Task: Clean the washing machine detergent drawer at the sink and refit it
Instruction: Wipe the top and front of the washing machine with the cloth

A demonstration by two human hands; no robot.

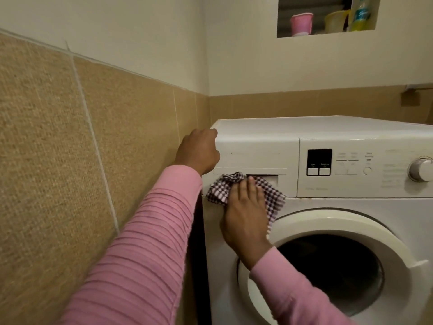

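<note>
Where the right hand [246,214] presses the cloth [219,191], drawer front [255,152] lies part-hidden.

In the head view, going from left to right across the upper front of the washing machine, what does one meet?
Left hand → right hand → black display → round dial. The checked cloth lies under the right hand and shows on both sides of it, so it is left out of the order.

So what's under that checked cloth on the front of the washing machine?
The right hand presses the checked cloth against the detergent drawer front, over its handle recess. Part of the recess shows at the right; the rest is covered.
</note>
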